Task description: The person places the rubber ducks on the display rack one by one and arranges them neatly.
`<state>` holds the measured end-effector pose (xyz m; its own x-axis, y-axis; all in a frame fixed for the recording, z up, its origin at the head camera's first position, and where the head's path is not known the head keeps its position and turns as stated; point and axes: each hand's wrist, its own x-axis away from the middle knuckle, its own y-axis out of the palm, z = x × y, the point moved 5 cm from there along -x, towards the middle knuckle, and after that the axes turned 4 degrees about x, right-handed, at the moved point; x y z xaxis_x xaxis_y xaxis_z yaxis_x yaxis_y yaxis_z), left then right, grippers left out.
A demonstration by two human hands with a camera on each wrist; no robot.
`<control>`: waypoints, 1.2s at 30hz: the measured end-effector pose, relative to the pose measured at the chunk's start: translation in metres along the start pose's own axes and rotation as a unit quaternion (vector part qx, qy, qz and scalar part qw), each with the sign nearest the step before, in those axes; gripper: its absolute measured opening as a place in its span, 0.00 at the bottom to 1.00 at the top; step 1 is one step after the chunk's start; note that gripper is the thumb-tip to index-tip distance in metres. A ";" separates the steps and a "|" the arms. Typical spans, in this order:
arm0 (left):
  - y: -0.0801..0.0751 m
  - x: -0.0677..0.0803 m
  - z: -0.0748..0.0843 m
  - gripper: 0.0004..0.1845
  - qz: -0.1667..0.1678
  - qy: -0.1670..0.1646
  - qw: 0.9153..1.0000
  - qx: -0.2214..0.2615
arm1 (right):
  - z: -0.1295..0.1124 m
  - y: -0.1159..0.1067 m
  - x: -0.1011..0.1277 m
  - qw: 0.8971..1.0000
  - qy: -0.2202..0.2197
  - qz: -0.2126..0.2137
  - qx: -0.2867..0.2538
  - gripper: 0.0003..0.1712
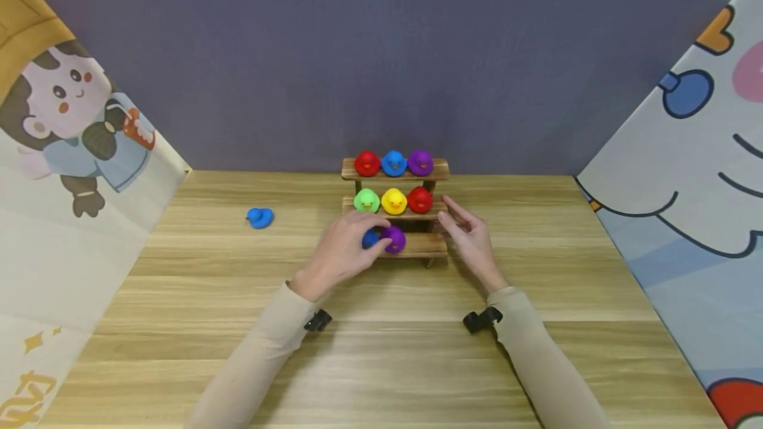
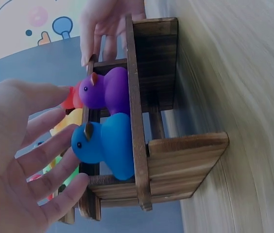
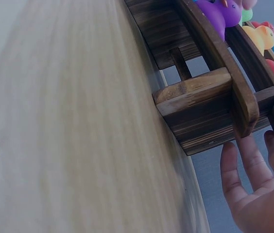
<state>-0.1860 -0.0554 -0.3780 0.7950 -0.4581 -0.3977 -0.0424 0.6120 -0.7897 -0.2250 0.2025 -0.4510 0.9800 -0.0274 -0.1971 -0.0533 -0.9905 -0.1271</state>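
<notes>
From my remote seat, I see both hands at a small three-tier wooden rack (image 1: 438, 169) standing near the far edge of the desk (image 1: 381, 349). My left hand (image 1: 342, 250) hovers in front of the bottom tier, fingers (image 2: 44, 160) spread wide and holding nothing, their tips just short of the blue duck (image 2: 105, 145). That blue duck sits on the lowest tier, touching the purple duck (image 2: 105, 91) beside it; both sit upright on the tier, facing the hand. My right hand (image 1: 471, 237) is at the rack's right end, fingers (image 3: 251, 160) straight and relaxed, the tips reaching the ends of the middle and bottom tiers; I cannot tell whether they press on the wood. The middle tier carries a green duck (image 1: 366, 201), a yellow duck (image 1: 394, 201) and a red duck (image 1: 420, 200) in a row. The top tier holds another red duck (image 1: 367, 163), a second blue one (image 1: 393, 163) and a second purple one (image 1: 420, 162). A loose blue duck (image 1: 259, 218) lies on the desk well to the left of the rack. Cartoon-printed panels (image 1: 65, 151) flank the desk on both sides.
</notes>
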 end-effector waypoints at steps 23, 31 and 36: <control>-0.026 0.023 -0.029 0.14 0.060 -0.012 0.997 0.045 | 0.001 0.000 -0.001 1.000 -0.001 0.002 0.000 0.29; -0.032 0.031 -0.043 0.12 0.073 -0.033 0.996 0.044 | -0.001 0.000 0.000 1.000 0.001 0.000 0.004 0.29; -0.036 0.037 -0.053 0.12 0.077 -0.040 0.995 0.041 | 0.000 0.001 0.000 1.000 -0.003 0.002 0.002 0.29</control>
<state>-0.1874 -0.1289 -0.3893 0.8290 -0.3030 -0.4700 -0.1214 0.7229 -0.6802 -0.2255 0.2017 -0.4506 0.9786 -0.0298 -0.2037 -0.0575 -0.9897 -0.1313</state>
